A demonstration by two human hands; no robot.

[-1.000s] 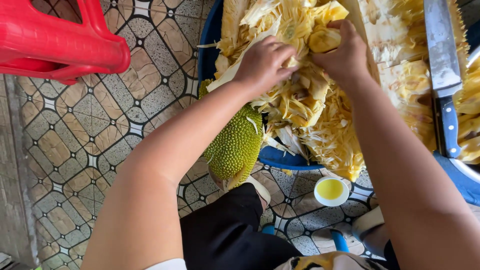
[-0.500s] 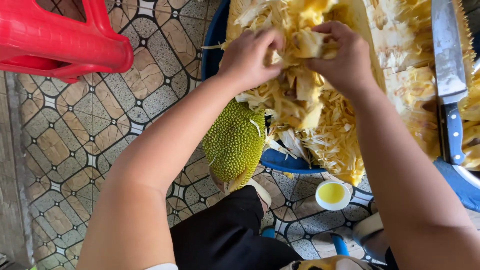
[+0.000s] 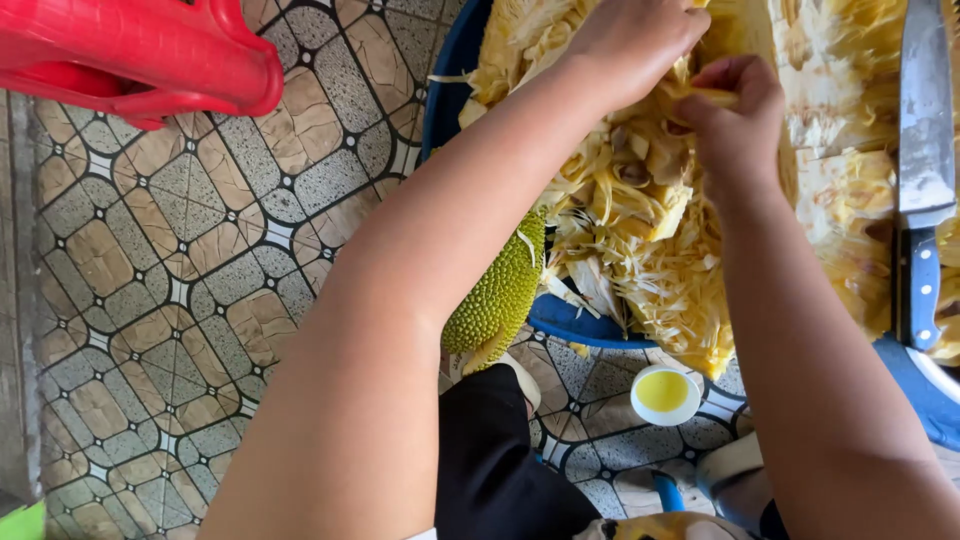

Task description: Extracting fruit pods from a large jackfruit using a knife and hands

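Inside the blue basin, the opened jackfruit is being picked apart: a yellow pod is pinched by the right hand, fibres are clenched by the left hand. A careful tug seems needed.

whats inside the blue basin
The blue basin holds cut jackfruit: yellow flesh, pale fibres, green spiky rind. Both hands dig into it. The basin's bottom is covered by the fruit.

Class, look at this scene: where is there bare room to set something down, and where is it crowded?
Free: the tiled floor between the red stool and blue basin. Crowded: the basin, with jackfruit, both hands, knife; a small cup sits below.
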